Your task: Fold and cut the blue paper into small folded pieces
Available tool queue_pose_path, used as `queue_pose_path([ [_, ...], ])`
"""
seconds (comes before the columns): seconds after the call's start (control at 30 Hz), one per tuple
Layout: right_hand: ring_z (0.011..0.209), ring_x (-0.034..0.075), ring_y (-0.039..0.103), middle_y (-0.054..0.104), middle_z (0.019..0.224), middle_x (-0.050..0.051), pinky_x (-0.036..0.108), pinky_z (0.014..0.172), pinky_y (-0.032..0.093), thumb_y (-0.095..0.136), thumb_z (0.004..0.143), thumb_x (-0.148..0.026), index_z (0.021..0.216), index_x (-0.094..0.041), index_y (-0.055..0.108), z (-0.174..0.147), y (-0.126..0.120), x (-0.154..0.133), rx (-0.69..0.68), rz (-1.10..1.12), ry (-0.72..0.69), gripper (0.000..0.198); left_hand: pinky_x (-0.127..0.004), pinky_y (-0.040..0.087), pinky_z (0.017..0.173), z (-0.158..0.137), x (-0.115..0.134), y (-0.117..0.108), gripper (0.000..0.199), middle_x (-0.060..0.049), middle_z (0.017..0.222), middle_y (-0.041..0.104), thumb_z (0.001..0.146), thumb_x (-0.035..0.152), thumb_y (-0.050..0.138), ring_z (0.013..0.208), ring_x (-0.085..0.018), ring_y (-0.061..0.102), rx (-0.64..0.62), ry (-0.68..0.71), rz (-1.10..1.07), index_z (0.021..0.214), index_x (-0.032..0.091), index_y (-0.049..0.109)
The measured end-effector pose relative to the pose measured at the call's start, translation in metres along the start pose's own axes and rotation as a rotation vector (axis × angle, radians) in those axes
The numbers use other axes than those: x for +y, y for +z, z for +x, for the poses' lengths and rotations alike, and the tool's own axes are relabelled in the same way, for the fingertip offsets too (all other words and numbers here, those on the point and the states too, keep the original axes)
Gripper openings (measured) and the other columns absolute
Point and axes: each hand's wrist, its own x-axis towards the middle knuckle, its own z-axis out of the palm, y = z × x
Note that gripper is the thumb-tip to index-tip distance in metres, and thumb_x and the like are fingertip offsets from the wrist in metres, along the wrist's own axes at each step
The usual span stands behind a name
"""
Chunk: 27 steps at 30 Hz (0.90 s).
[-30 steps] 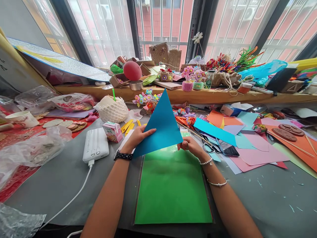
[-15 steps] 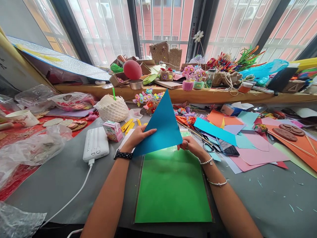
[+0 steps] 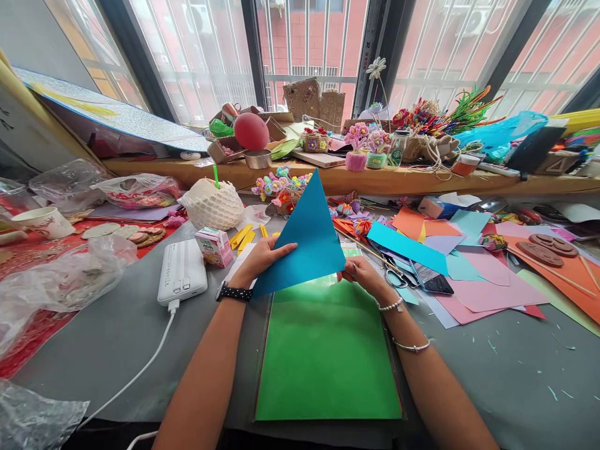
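A triangle of blue paper [image 3: 312, 234] is held up in front of me, one point upward. My left hand [image 3: 262, 257] grips its left side, the thumb lying across the front and the fingers behind. At its lower right corner, my right hand [image 3: 359, 274] pinches the paper between thumb and fingers. Below lies a stack of green paper [image 3: 328, 356] in a clear sleeve, its far end partly hidden by the triangle. A blue paper strip [image 3: 407, 247] rests to the right, over a phone [image 3: 434, 279] and close to scissors [image 3: 398, 275].
On the left are a white power bank [image 3: 182, 272] with its cable, a small pink carton [image 3: 214, 247] and a netting-wrapped coconut [image 3: 213, 205] with a green straw. Coloured paper sheets [image 3: 492, 294] spread across the right. Crafts crowd the wooden sill [image 3: 328, 181] behind.
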Motion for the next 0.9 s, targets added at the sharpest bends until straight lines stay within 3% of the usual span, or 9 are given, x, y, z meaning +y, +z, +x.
queue_pose_path([
  [0.9, 0.041, 0.008, 0.027, 0.03, 0.043, -0.005, 0.023, 0.044, 0.021, 0.031, 0.067, -0.073, 0.054, -0.013, 0.055, 0.0006, 0.0017, -0.0006, 0.047, 0.007, 0.006, 0.066, -0.017, 0.034, 0.037, 0.0021, -0.0002, 0.0002, 0.038, 0.001, 0.057, 0.053, 0.064, 0.051, 0.057, 0.045, -0.009, 0.044, 0.012, 0.025, 0.046, 0.073, 0.014, 0.058],
])
